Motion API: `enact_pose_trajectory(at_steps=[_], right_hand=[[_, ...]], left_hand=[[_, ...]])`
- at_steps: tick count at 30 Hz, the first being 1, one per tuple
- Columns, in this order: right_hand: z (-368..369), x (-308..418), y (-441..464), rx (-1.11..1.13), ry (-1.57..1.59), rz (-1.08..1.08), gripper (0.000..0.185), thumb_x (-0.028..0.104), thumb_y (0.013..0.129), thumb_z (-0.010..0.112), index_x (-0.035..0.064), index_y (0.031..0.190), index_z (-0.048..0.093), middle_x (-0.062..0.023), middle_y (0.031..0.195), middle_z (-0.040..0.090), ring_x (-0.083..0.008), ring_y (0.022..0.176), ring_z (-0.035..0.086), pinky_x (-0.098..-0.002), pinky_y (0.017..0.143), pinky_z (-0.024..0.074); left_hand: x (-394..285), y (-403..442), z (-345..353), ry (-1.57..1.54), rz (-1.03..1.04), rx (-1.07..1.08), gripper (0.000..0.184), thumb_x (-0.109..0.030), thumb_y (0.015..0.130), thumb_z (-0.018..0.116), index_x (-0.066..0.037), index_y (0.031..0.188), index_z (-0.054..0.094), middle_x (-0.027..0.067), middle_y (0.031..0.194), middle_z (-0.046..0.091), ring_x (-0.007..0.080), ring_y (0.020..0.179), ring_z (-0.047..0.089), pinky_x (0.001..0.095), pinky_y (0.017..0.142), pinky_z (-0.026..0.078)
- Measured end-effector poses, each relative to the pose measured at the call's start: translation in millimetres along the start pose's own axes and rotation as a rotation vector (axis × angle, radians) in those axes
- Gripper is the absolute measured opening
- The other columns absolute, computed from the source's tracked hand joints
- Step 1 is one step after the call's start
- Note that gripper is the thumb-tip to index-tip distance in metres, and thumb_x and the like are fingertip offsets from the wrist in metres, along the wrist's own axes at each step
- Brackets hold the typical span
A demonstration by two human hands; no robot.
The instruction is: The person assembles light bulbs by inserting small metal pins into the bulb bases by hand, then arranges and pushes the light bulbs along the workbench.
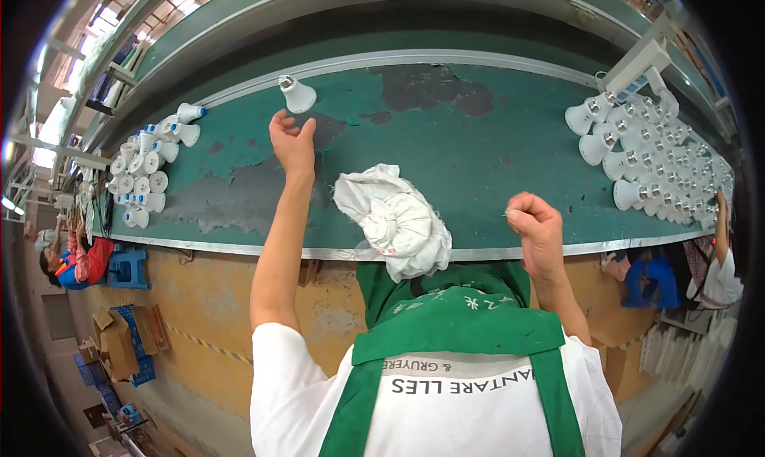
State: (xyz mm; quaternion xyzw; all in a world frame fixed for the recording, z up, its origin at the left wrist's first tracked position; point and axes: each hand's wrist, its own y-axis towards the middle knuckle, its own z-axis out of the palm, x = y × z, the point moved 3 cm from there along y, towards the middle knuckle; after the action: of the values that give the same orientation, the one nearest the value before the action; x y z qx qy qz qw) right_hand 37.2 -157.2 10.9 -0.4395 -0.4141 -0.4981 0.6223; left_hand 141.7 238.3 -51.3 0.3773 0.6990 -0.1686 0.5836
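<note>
Bulb housing sitting alone at the upper left of centre, just beyond your left hand.
Your left hand is holding nothing visible, its fingers loosely parted; your right hand, right of centre, is pressing thumb and forefinger together, though whether anything is between them cannot be told. When gripping the housing, you would probably be doing best by closing lightly around its smooth sloping wall, keeping clear of the metal cap. One white cloth bundle is lying mid-frame between your arms, overhanging the near edge of the bench. Counting outward, one housing is resting by your hand, roughly twenty are crowding the left pile, and dozens are filling the right cluster; overlap is hiding exact numbers.
</note>
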Motion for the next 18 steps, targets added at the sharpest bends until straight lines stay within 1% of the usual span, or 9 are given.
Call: enact_pose_trajectory(at_steps=[3,4,7,8,10,11,12,15,18], right_hand=[[-9,-2,-5,-0.049,0.002,-0.005,0.001,0.001,0.077,0.062,0.0022,0.078,0.062,0.0025,0.072,0.055,-0.0057,0.067,0.044,-0.0208,0.064,0.0340],[-13,-3,-7,-0.064,0.003,-0.004,0.001,0.002,0.077,0.062,0.0021,0.078,0.062,0.0027,0.072,0.054,-0.0055,0.066,0.043,-0.0209,0.063,0.0333],[-22,-3,-13,-0.120,0.002,-0.020,0.001,0.002,0.077,0.062,0.0019,0.078,0.062,0.0032,0.071,0.054,-0.0053,0.064,0.041,-0.0212,0.061,0.0315],[-25,-3,-15,-0.141,0.002,-0.028,0.001,0.002,0.077,0.062,0.0018,0.078,0.062,0.0034,0.070,0.054,-0.0053,0.063,0.040,-0.0214,0.060,0.0309],[-30,-4,-17,-0.155,0.010,-0.023,0.001,0.003,0.077,0.063,0.0019,0.078,0.063,0.0035,0.070,0.054,-0.0052,0.064,0.041,-0.0206,0.060,0.0316],[-33,-5,-19,-0.166,0.015,-0.020,0.001,0.003,0.077,0.063,0.0019,0.078,0.063,0.0035,0.070,0.054,-0.0051,0.064,0.042,-0.0202,0.061,0.0320],[-35,-6,-20,-0.174,-0.001,-0.021,0.002,0.003,0.078,0.063,0.0020,0.079,0.063,0.0035,0.070,0.054,-0.0050,0.065,0.043,-0.0201,0.061,0.0329],[-34,0,-17,-0.198,-0.062,-0.051,0.002,0.004,0.079,0.064,0.0018,0.079,0.063,0.0032,0.071,0.054,-0.0046,0.067,0.045,-0.0199,0.062,0.0354],[-25,10,-13,-0.187,-0.144,-0.146,0.002,0.003,0.079,0.064,0.0008,0.079,0.063,0.0019,0.076,0.055,-0.0045,0.069,0.046,-0.0201,0.062,0.0372]], left_hand=[[4,33,11,0.274,0.123,-0.094,0.072,-0.014,0.068,0.078,0.001,0.128,0.043,0.0161,0.118,0.051,0.0288,0.103,0.052,0.0392,0.092,0.042],[12,47,16,0.287,0.067,-0.080,0.078,-0.017,0.067,0.079,0.001,0.132,0.040,0.0196,0.124,0.050,0.0338,0.113,0.049,0.0409,0.098,0.039],[26,79,27,0.287,0.018,-0.023,0.083,-0.019,0.066,0.080,0.001,0.134,0.037,0.0196,0.131,0.047,0.0323,0.118,0.047,0.0388,0.100,0.038],[31,86,29,0.258,0.028,-0.043,0.076,-0.021,0.068,0.079,0.001,0.131,0.043,0.0186,0.127,0.052,0.0308,0.117,0.051,0.0368,0.098,0.039],[48,103,30,0.098,-0.034,0.041,0.067,-0.021,0.070,0.077,0.001,0.127,0.049,0.0167,0.120,0.058,0.0294,0.112,0.055,0.0363,0.095,0.041],[44,104,33,0.019,-0.066,0.089,0.063,-0.021,0.071,0.077,0.001,0.125,0.052,0.0158,0.117,0.060,0.0287,0.110,0.057,0.0361,0.093,0.042],[41,100,34,0.110,-0.018,0.017,0.050,-0.021,0.074,0.074,0.001,0.116,0.058,0.0125,0.108,0.065,0.0250,0.103,0.060,0.0344,0.089,0.044],[-8,63,37,0.351,0.227,0.027,0.048,-0.019,0.076,0.075,0.000,0.116,0.057,0.0099,0.112,0.063,0.0155,0.102,0.057,0.0299,0.087,0.045],[-59,-3,51,0.069,0.345,0.238,0.038,-0.014,0.075,0.073,0.001,0.105,0.057,0.0105,0.105,0.064,0.0201,0.097,0.061,0.0311,0.088,0.045]])
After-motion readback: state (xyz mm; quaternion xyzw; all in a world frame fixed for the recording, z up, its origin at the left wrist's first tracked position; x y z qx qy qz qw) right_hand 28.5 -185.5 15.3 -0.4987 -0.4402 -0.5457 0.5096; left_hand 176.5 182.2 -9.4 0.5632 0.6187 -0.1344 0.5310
